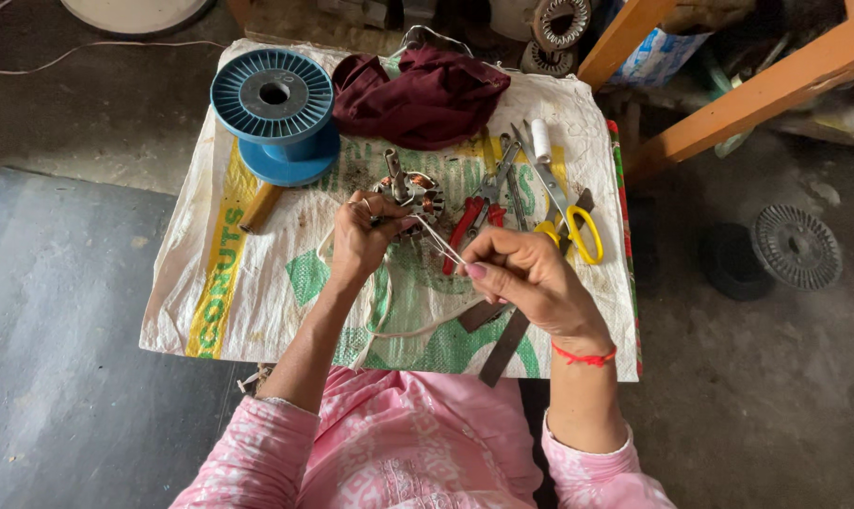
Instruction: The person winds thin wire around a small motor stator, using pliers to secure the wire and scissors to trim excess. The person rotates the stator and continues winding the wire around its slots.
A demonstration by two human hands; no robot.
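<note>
Head view, looking down on a low table covered with a printed woven sack [257, 283]. The left hand [361, 236] pinches a thin tool against a small motor stator [414, 196] with copper windings, which sits on the sack just beyond the fingers; the right hand [526, 278] grips a white thread [436, 238] drawn taut from the stator. The step in hand appears to be lacing or tying the windings; the next move likely calls for steady tension and a precise pass through a slot. Nearby lie a blue spool [276, 113], red-handled pliers [474, 221], yellow-handled scissors [573, 221] and a maroon cloth [427, 94]. The tool tip, the thread's anchor point and the slots are too small to make out
</note>
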